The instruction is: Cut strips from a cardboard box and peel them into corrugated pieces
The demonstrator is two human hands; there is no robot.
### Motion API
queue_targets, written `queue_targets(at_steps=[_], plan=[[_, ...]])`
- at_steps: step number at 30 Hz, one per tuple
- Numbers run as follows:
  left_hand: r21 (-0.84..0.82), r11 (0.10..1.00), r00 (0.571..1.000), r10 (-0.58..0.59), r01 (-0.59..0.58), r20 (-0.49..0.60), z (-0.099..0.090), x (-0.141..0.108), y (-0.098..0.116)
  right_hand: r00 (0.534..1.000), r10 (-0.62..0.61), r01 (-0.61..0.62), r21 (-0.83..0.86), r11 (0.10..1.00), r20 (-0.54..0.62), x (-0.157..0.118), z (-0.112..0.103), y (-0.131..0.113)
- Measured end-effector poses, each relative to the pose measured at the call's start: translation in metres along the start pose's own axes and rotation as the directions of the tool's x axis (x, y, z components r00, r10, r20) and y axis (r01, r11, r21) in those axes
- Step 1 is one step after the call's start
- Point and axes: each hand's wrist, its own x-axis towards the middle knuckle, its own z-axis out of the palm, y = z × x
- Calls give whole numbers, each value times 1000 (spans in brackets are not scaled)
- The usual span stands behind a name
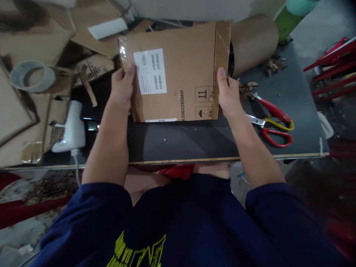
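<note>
Between both hands I hold a flat brown cardboard piece [178, 74] above the dark table. It bears a white barcode label, printed arrow and umbrella marks, and shiny clear tape on its left edge. My left hand [122, 86] grips the left edge, thumb on the front face. On the right edge, my right hand [228, 92] is closed in the same way, its thumb on top. The fingers behind the cardboard are hidden. Scissors [274, 129] with red and yellow handles lie just right of my right forearm, beside a red-handled tool [274, 109].
A tape roll [32, 76] rests on cardboard scraps [16, 111] at left. Near the front edge stands a white corded device [72, 128]. A brown cardboard tube [254, 42] and a green bottle [292, 18] are at back right. Red stools [336, 63] stand beyond the table [189, 142].
</note>
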Motion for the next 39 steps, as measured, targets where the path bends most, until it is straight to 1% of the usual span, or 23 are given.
queue_targets(at_steps=[1,3,5,7,9,13,15,18,20,23,24,26,28,33,36,37,39], plan=[[11,1000,1000,-5,5,5,1,-1,1,1000,-15,15,17,1000,-2,-1,0,3],[28,1000,1000,-12,12,24,2,-4,2,1000,-19,20,-13,1000,20,-3,0,8],[41,999,999,-23,22,34,3,-7,4,999,11,-5,-120,993,44,-5,2,9],[49,998,999,-32,31,35,3,-10,6,998,32,-16,-260,966,55,-6,4,7],[37,999,999,-20,19,38,3,-12,9,998,40,-23,-334,942,43,-7,6,6],[4,1000,999,15,-15,38,1,-12,12,999,43,-46,-304,951,-16,-7,7,6],[3,1000,999,26,-26,45,0,-11,12,999,45,-49,-287,957,-22,-8,6,6],[4,1000,998,30,-30,53,-1,-10,11,998,31,-15,-308,951,46,-11,3,3],[6,1000,999,5,-5,47,0,-11,10,991,10,37,-338,940,136,-15,1,2],[8,999,997,-45,45,61,3,-13,8,962,-3,110,-375,920,275,-20,0,3],[9,998,996,-55,55,66,4,-14,8,953,0,120,-380,917,302,-21,0,4],[14,998,996,-64,64,55,6,-15,9,947,7,123,-380,917,322,-20,0,7],[17,998,997,-61,60,39,6,-15,10,952,3,118,-372,921,307,-19,1,9],[84,996,1000,-20,19,12,0,-10,13,984,-64,113,-298,948,169,-17,-2,6],[157,985,994,-85,73,71,-4,-7,15,981,-115,154,-268,951,156,-15,-6,5],[184,978,989,-115,96,95,-5,-7,16,978,-134,175,-281,944,160,-14,-7,5],[236,963,982,-156,128,105,-5,-7,18,972,-138,201,-376,904,189,-11,-10,4]])
